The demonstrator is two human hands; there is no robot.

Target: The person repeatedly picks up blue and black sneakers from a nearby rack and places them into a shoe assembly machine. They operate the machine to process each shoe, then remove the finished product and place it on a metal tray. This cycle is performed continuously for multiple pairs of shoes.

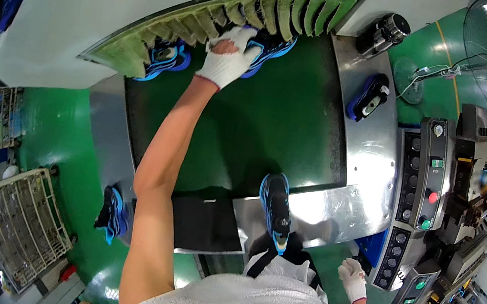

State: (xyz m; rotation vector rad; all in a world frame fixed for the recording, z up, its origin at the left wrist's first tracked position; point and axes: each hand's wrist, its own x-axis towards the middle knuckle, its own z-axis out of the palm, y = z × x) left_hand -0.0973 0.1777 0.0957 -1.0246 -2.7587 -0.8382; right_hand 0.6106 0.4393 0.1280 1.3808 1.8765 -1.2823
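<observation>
In a white knit glove with a gap showing skin, my left hand stretches far forward to the flap curtain. Its fingers and thumb are closed at a black and blue sports shoe, which is partly under the flaps; my hand hides part of the grip. Left of it, a similar shoe lies half beneath the curtain. My right hand, also gloved, hangs low at the right with loosely bent fingers and nothing visible in it. Nearest me, another black and blue shoe rests across the metal front edge.
Green fabric flaps hang over the machine opening above a green belt. On the right metal ledge are a dark shoe and a flask. Control panels stand beyond. One shoe sits at left, near a wire rack.
</observation>
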